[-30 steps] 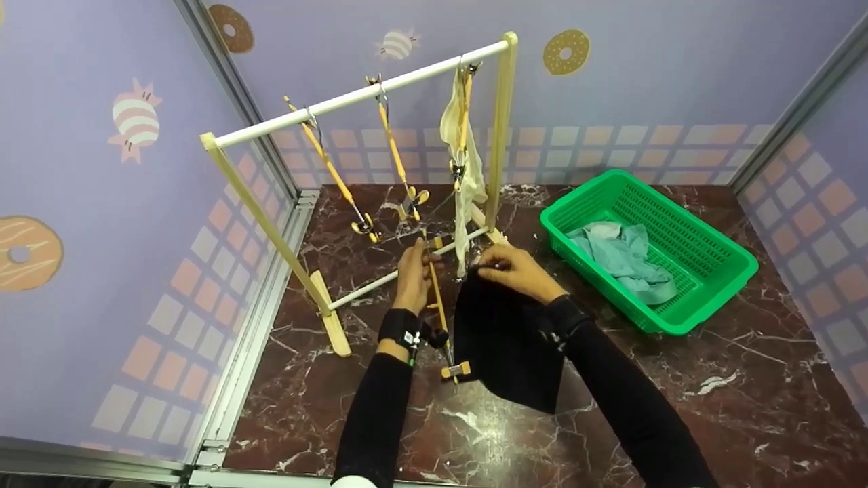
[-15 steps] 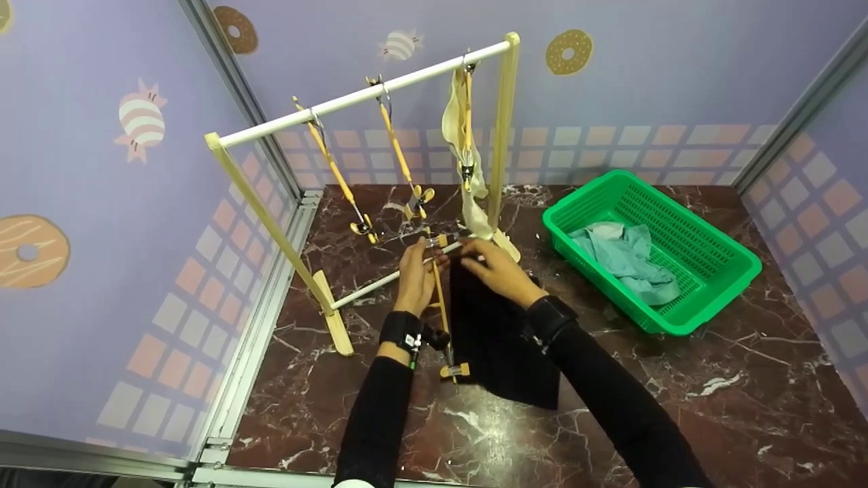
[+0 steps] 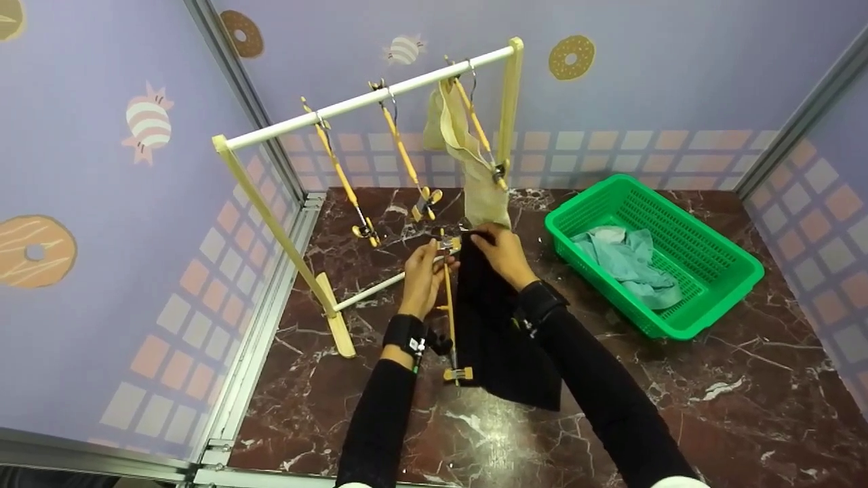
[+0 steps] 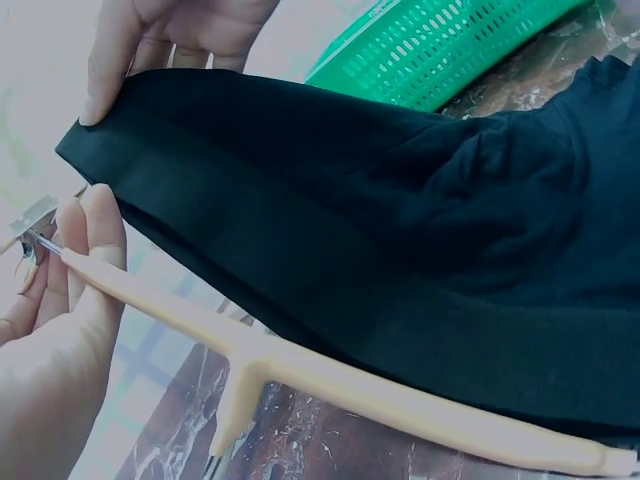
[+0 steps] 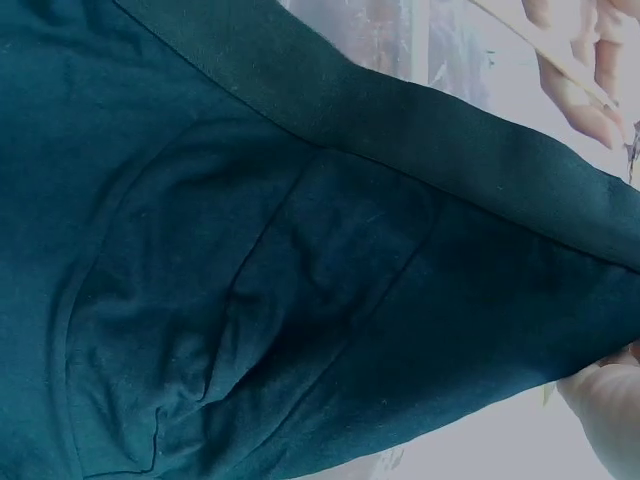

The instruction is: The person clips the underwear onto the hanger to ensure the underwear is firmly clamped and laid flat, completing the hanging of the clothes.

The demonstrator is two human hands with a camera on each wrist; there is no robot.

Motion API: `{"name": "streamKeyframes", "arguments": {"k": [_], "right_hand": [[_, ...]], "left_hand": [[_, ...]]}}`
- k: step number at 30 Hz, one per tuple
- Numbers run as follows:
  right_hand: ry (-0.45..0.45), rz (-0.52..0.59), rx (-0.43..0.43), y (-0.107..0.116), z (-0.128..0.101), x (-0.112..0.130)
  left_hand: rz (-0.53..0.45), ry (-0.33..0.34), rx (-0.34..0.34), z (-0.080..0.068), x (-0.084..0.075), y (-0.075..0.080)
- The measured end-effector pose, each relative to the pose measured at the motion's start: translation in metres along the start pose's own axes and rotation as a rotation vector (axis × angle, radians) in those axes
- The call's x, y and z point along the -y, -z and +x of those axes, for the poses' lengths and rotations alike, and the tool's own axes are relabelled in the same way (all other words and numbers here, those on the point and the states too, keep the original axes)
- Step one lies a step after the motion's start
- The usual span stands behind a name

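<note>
Head view: the rack (image 3: 369, 100) stands far left on the table (image 3: 712, 352) with three hangers on its rail; the rightmost carries a beige cloth (image 3: 475, 183) hanging just above the hands. The basket (image 3: 705, 271), right, holds one teal cloth (image 3: 627, 261). The left hand (image 3: 422, 278) pinches a fourth hanger (image 3: 449, 305); the right hand (image 3: 500, 251) grips the black cloth (image 3: 502, 339) at its far end, mid-table.

Left wrist view: left fingers (image 4: 95, 235) pinch the hanger's (image 4: 300, 365) clip end, black cloth (image 4: 400, 250) just beside.

Right wrist view: black cloth (image 5: 250, 270) fills the frame.
</note>
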State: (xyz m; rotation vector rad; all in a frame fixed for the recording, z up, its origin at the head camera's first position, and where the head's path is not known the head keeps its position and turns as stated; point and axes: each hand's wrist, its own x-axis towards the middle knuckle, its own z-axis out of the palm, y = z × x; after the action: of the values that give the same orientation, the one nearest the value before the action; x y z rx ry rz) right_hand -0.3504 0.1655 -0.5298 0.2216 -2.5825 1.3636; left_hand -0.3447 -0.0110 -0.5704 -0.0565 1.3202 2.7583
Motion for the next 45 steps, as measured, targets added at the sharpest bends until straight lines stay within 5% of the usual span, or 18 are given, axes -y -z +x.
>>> {"name": "streamKeyframes", "arguments": {"k": [9, 23, 31, 45], "right_hand": [[-0.021, 0.027, 0.056, 0.010, 0.005, -0.002], [-0.033, 0.181, 0.134, 0.012, 0.009, 0.001], [-0.014, 0.182, 0.113, 0.013, 0.014, 0.003], [-0.051, 0.241, 0.061, 0.013, 0.019, 0.008]], "left_hand": [[0.058, -0.058, 0.029, -0.002, -0.001, -0.005], [0.175, -0.119, -0.128, -0.003, -0.005, -0.011], [0.197, -0.146, -0.127, -0.002, -0.002, -0.015], [0.391, -0.198, -0.099, -0.004, -0.001, -0.020]]}}
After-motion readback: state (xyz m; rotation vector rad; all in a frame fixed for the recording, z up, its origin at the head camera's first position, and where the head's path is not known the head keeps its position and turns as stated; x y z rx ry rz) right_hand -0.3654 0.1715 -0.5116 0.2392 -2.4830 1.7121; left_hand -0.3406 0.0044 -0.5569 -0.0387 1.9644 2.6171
